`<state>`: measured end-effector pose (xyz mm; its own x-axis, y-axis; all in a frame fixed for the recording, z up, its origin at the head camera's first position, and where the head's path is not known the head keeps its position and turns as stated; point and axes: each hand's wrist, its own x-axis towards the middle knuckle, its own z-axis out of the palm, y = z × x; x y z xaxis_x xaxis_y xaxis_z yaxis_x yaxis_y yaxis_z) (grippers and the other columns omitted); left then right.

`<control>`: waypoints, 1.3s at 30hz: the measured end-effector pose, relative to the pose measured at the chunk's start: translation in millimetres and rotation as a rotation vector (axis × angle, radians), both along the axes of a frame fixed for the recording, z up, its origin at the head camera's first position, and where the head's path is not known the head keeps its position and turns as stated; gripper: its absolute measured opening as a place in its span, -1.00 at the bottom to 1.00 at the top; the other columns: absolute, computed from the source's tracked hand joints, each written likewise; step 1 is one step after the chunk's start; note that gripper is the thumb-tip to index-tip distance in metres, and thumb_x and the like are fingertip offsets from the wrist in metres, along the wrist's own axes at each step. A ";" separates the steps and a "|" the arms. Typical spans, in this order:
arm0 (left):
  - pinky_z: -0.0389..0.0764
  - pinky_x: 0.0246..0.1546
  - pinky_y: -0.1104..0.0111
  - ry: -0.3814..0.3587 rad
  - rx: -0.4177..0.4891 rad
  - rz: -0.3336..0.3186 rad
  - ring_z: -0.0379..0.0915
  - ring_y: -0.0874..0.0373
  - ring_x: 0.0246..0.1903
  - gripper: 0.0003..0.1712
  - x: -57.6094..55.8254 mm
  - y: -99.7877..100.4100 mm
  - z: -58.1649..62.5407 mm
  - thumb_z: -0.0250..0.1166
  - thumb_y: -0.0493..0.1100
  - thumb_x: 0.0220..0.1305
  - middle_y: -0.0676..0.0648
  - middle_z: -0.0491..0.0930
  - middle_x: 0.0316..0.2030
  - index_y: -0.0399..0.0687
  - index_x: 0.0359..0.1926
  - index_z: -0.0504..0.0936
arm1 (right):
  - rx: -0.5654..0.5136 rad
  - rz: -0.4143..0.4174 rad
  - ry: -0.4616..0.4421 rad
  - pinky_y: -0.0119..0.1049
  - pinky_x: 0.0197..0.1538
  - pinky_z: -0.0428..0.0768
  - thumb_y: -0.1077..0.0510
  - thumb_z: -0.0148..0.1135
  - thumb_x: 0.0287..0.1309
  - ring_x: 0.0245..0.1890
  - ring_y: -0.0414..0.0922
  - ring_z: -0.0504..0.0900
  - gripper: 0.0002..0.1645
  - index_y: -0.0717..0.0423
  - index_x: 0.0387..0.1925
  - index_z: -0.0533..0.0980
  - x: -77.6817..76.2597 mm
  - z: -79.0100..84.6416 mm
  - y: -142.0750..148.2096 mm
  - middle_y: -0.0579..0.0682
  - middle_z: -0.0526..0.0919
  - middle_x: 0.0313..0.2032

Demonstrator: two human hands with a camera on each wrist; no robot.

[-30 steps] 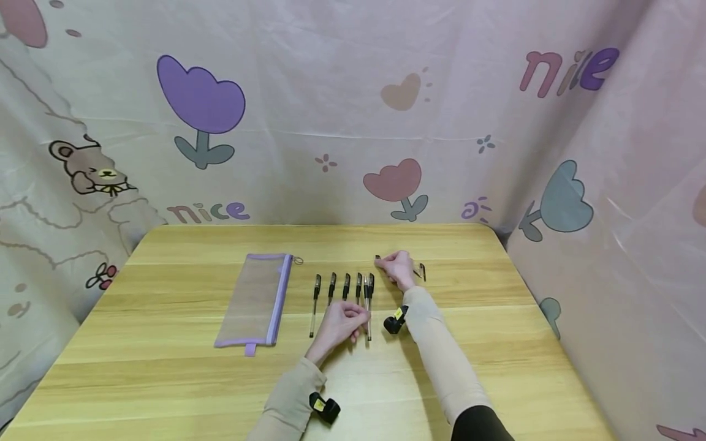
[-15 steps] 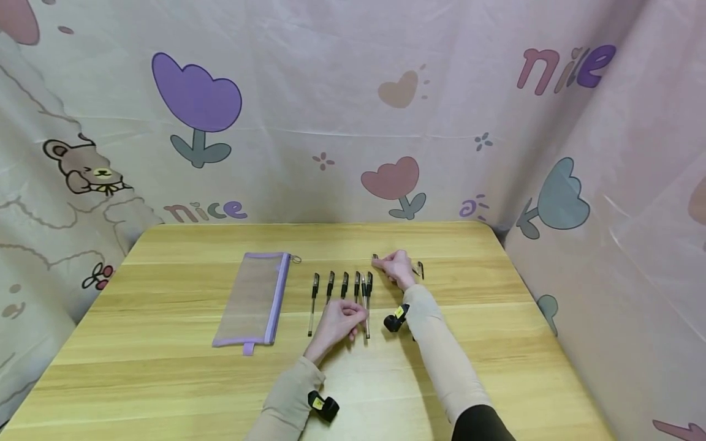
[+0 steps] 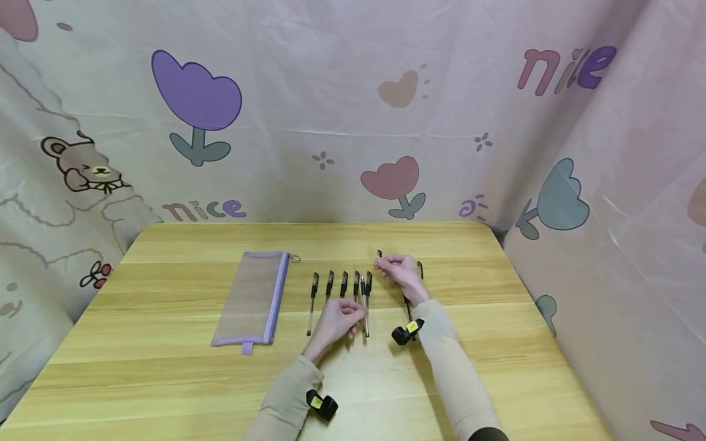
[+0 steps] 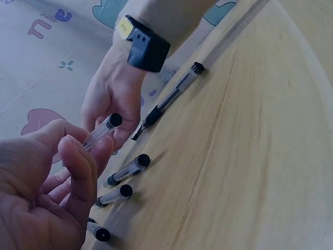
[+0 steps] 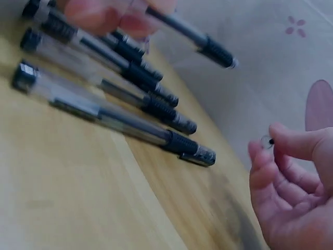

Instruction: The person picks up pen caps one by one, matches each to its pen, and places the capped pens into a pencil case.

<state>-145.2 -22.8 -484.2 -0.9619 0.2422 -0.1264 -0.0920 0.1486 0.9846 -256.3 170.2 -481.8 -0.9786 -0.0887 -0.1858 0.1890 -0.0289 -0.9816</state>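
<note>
In the head view, the left hand (image 3: 333, 321) pinched an uncapped pen (image 3: 363, 289) between thumb and fingertips, its tip pointing away from the person. Beyond and right of that grip, the right hand (image 3: 399, 271) pinched a pen cap (image 3: 379, 253). A row of 5 pens (image 3: 311, 309) lay under and beside the left hand, with a mesh pouch (image 3: 250, 300) farther left; a loose pen (image 3: 409, 310) was partly hidden by the right wrist. The table's far edge (image 3: 320, 223) lay past the cap. Since 0.5 s earlier, the right hand had shifted slightly toward the person, while the left had stayed put.

In the left wrist view, thumb and fingers closed on the pen's clear barrel, above the row.

In the right wrist view, a gap separated the tip from the clamped cap.
</note>
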 end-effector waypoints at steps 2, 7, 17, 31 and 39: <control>0.45 -0.73 0.56 -0.003 0.014 0.006 0.39 0.31 -0.72 -0.77 -3.3 0.5 -7.3 0.31 -0.31 0.29 -0.45 0.70 -0.36 -0.47 -0.15 0.66 | -0.128 -0.001 0.012 -0.51 -0.45 0.59 0.32 0.30 0.26 -0.52 -0.24 0.63 -0.96 0.23 -0.32 0.65 4.4 0.4 1.2 0.03 0.78 -0.41; 0.47 -0.72 0.54 -0.014 0.025 0.007 0.41 0.31 -0.71 -0.76 -5.1 0.6 -9.2 0.34 -0.27 0.28 -0.37 0.72 -0.38 -0.42 -0.16 0.68 | -0.271 0.003 0.004 -0.52 -0.41 0.64 0.38 0.27 0.25 -0.46 -0.23 0.72 -0.93 0.19 -0.28 0.60 11.9 1.2 3.0 0.01 0.80 -0.41; 0.46 -0.71 0.55 -0.012 0.042 -0.004 0.40 0.31 -0.70 -0.76 -5.5 1.6 -9.3 0.33 -0.28 0.28 -0.39 0.71 -0.38 -0.43 -0.14 0.67 | -0.321 0.053 -0.032 -0.44 -0.28 0.70 0.38 0.26 0.25 -0.37 -0.19 0.77 -0.80 0.25 -0.08 0.62 23.2 1.4 5.8 0.00 0.81 -0.36; 0.54 -0.67 0.53 0.059 -0.080 -0.117 0.44 0.29 -0.69 -0.74 -2.0 5.1 -13.4 0.30 -0.19 0.35 -0.21 0.70 -0.46 -0.36 -0.11 0.67 | -0.348 0.087 -0.137 -0.44 -0.24 0.68 0.28 0.17 0.37 -0.40 -0.23 0.68 -0.79 0.03 -0.33 0.68 24.3 3.6 13.0 -0.09 0.75 -0.40; 0.51 -0.71 0.54 0.078 -0.108 -0.129 0.42 0.31 -0.72 -0.73 -0.6 8.6 -9.0 0.31 -0.17 0.35 -0.15 0.72 -0.44 -0.33 -0.10 0.68 | -0.306 0.131 -0.130 -0.48 -0.35 0.61 0.29 0.15 0.38 -0.48 -0.25 0.60 -0.79 0.08 -0.32 0.68 23.3 3.8 16.7 -0.09 0.69 -0.45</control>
<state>-145.8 -14.1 -493.2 -0.9318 0.3530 -0.0849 0.0102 0.2593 0.9657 -233.1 186.9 -478.0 -0.9252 -0.2823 -0.2534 0.3332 -0.2855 -0.8986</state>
